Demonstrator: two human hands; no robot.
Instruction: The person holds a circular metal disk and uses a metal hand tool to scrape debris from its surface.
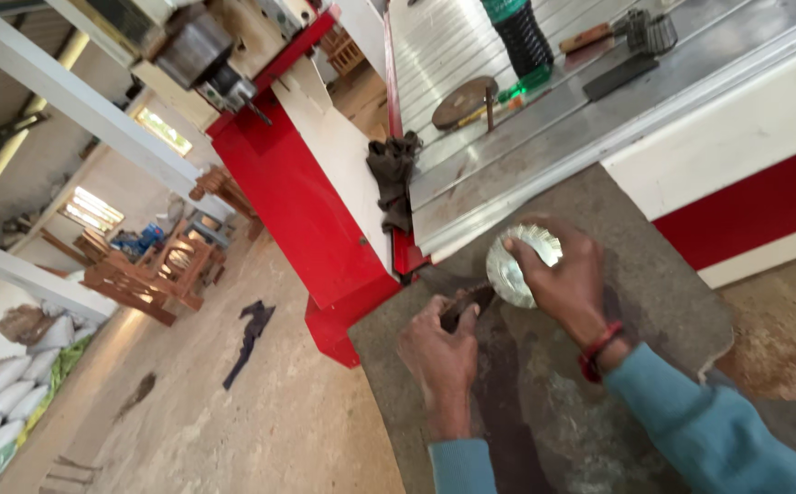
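Disc: a round, shiny toothed metal disc (519, 265) was held on edge on the grey surface (654, 302).
Right hand (558, 274): grip clenched over the disc's rim.
Left hand (439, 343): closed around a small dark tool (467, 306), tip pointed at the disc, just beside it.

Slab (618, 220) bare to right – red machine (325, 210) blocks left.
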